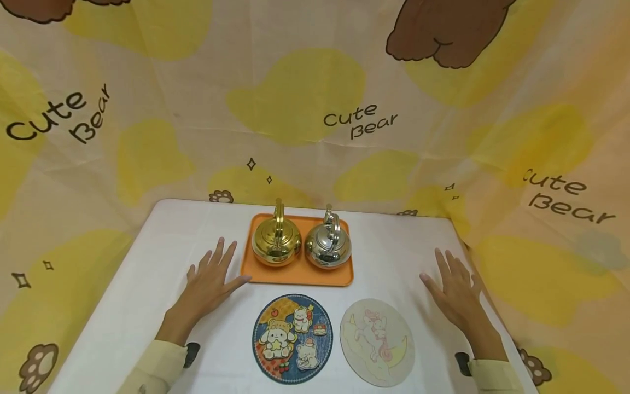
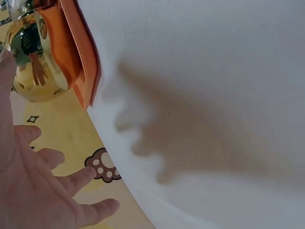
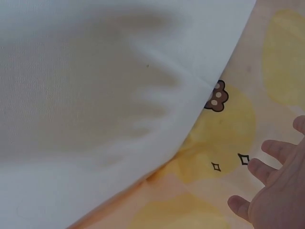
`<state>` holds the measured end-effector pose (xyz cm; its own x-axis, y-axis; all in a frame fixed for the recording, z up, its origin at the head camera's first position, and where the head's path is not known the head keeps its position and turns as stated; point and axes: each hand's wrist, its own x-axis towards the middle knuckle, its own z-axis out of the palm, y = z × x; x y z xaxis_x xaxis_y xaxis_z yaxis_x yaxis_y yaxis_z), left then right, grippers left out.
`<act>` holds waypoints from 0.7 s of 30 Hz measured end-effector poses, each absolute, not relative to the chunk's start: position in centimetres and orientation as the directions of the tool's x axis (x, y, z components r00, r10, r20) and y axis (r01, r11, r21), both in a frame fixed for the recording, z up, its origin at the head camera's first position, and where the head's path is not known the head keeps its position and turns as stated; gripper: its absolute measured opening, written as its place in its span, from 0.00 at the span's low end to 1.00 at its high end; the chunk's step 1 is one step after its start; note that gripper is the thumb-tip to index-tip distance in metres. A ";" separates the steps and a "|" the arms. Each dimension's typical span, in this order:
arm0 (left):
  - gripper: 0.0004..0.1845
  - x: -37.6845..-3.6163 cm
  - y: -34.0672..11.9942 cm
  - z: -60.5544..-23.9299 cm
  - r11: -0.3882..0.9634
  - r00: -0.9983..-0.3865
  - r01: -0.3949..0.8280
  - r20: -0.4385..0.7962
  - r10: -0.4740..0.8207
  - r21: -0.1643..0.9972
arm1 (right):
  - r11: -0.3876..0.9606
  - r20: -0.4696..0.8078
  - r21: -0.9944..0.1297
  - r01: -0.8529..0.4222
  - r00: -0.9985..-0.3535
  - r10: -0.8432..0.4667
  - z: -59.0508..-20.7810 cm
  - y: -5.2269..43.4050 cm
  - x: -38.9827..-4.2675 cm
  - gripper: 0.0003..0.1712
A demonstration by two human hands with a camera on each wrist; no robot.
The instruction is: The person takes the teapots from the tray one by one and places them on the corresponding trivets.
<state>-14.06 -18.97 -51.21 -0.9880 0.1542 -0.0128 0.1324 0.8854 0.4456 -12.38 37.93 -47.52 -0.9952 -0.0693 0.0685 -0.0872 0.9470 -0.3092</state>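
A gold teapot [image 1: 276,246] and a silver teapot [image 1: 328,249] stand side by side on an orange tray [image 1: 295,278], their handles upright. My left hand [image 1: 208,284] is spread with straight fingers just left of the tray, thumb tip close to its front left corner. In the left wrist view the same hand [image 2: 38,191] shows spread fingers, with the gold teapot [image 2: 35,62] beyond the thumb. Over the right side of the table, my right hand [image 1: 455,290] is spread too and holds nothing. Its fingers [image 3: 276,152] appear at the edge of the right wrist view.
In front of the tray lie a round blue mat [image 1: 292,339] with cartoon bears and a pale round mat [image 1: 377,342] with a unicorn-like drawing. The white table [image 1: 197,219] has a printed "Cute Bear" cloth [image 1: 295,109] behind it and at its sides.
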 end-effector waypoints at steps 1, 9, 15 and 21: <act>0.54 -14.1 -18.9 -51.3 0.886 -0.988 0.134 -0.013 0.156 0.444 | 0.946 0.069 -0.311 -0.088 -0.995 -0.070 -47.6 37.9 -12.3 0.49; 0.56 -15.2 -18.1 -52.4 0.878 -0.985 0.128 -0.048 0.168 0.462 | 0.947 0.077 -0.309 -0.089 -0.995 -0.069 -47.8 37.8 -12.3 0.49; 0.56 -15.4 -17.6 -52.9 0.857 -0.982 0.114 -0.074 0.174 0.503 | 0.948 0.062 -0.310 -0.075 -0.996 -0.058 -48.1 37.7 -12.3 0.49; 0.56 -15.6 -17.4 -53.5 0.853 -0.978 0.106 -0.100 0.182 0.511 | 0.949 0.048 -0.308 -0.064 -0.997 -0.052 -48.3 37.5 -12.2 0.50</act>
<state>-15.57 -17.44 -53.47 -0.9782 0.1818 -0.1003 0.1061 0.8529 0.5112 -12.18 37.54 -48.31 -0.9975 -0.0520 0.0484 -0.0644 0.9492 -0.3080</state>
